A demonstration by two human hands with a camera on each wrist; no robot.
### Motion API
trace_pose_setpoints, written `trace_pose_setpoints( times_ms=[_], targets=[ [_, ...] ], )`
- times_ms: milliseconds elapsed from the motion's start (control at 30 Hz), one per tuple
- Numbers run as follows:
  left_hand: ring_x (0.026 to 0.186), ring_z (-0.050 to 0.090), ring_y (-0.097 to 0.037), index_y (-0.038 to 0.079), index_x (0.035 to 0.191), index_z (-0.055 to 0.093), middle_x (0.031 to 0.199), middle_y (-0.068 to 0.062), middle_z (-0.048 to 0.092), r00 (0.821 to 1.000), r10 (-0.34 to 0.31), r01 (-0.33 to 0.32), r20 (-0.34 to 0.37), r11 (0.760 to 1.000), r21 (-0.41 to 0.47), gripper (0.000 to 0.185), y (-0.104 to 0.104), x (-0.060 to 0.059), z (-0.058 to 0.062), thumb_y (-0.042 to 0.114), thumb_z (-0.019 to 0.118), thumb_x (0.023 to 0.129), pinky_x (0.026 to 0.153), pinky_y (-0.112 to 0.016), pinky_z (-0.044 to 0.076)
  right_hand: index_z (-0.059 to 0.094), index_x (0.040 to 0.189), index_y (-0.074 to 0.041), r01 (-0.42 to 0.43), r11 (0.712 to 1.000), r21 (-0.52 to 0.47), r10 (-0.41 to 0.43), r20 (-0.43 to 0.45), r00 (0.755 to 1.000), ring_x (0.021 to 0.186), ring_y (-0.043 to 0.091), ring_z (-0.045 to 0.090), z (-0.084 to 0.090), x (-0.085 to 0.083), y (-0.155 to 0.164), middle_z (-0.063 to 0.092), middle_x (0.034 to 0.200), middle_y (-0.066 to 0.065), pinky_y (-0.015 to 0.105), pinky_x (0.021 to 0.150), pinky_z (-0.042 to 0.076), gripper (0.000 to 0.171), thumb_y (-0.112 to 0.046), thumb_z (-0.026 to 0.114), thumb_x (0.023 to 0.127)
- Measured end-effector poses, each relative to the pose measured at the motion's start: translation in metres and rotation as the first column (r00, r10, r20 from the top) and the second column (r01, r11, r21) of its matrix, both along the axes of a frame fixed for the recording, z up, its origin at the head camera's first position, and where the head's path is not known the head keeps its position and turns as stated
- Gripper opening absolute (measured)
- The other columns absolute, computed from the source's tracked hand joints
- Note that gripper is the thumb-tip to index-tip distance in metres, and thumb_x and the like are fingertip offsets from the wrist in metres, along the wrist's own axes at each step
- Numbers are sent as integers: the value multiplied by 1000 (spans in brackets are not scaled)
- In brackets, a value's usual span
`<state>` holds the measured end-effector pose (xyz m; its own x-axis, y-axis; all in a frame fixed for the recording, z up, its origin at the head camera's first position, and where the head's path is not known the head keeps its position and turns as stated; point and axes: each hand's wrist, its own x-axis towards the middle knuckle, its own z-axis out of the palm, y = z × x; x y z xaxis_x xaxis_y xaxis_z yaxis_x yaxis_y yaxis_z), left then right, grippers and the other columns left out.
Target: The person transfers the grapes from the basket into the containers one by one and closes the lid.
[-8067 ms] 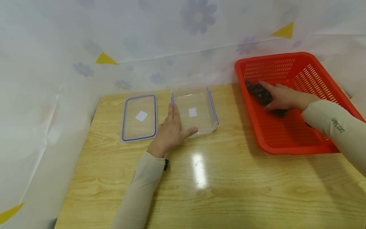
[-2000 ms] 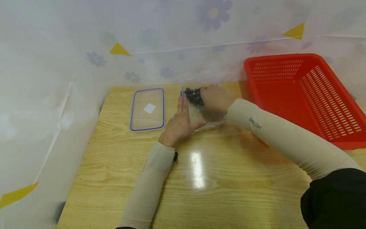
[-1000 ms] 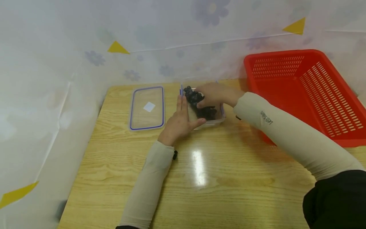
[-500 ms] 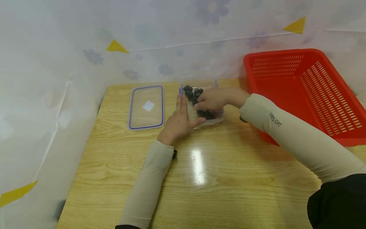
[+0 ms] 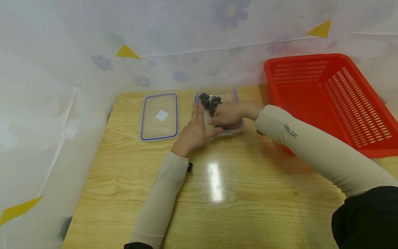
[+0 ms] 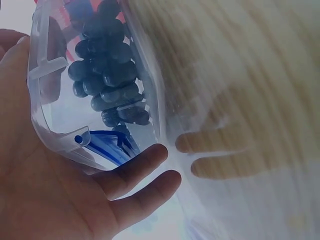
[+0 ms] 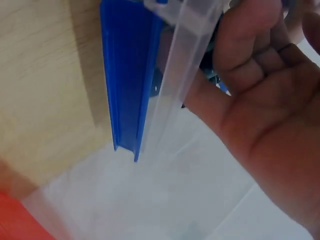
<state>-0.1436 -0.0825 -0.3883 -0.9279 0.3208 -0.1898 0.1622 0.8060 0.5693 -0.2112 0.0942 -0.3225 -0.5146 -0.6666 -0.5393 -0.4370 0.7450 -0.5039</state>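
Note:
A clear plastic container (image 5: 236, 100) stands at the table's far middle with a bunch of dark grapes (image 5: 209, 101) in it. My left hand (image 5: 194, 133) lies flat against its left wall, thumb along the front edge. The left wrist view shows the grapes (image 6: 107, 75) through the wall, my palm (image 6: 45, 190) at the container's corner and a blue latch (image 6: 112, 145). My right hand (image 5: 225, 114) reaches into the container and rests on the near grapes, fingers lightly bent. In the right wrist view that palm (image 7: 265, 100) sits beside the clear wall (image 7: 185, 75) and a blue latch (image 7: 130, 75).
The container's clear lid (image 5: 159, 116) with a blue rim lies flat just left of it. A red slotted basket (image 5: 329, 100) stands at the right, nothing visible in it. A flowered white sheet hangs behind and to the left of the wooden table (image 5: 217, 207).
My right hand carried the grapes from the red basket into the container, then slid toward its near end over them. The left hand has stayed against the container's side.

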Motion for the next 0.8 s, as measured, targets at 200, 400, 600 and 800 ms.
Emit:
trace_pose_setpoints(
  times_ms=[200,400,600,800],
  targets=[
    [139,36,-48,14,160,-16,164,-10,-24,1000,4,-4,6,999,41,114,-3,-2,3,70,56,92,101,-54,45,58,80,-7,69,992,-105,-98,-298,950,59,16,45,9,-15,11,51,69,3,34,62,41,40,-35,50,107],
    [143,28,-48,22,161,-13,167,-15,-15,1000,19,-18,-23,997,73,103,-18,-3,12,62,56,97,108,-59,36,63,90,-6,129,981,-146,-175,-364,915,65,22,54,22,-27,22,57,75,7,39,66,43,36,-33,49,108],
    [151,10,-40,22,164,1,169,-8,-6,998,25,-20,-61,996,83,90,-44,-3,19,58,53,100,117,-60,16,61,87,-6,140,973,-182,-202,-390,898,66,23,49,26,-26,18,55,72,7,38,67,41,32,-30,52,107],
    [151,10,-39,22,165,4,169,-11,0,992,20,-14,-124,999,48,86,-72,-3,19,59,49,101,117,-58,16,64,107,-6,177,953,-247,-260,-360,896,81,26,58,28,-20,3,65,94,11,43,77,47,30,-33,51,107]
  ],
)
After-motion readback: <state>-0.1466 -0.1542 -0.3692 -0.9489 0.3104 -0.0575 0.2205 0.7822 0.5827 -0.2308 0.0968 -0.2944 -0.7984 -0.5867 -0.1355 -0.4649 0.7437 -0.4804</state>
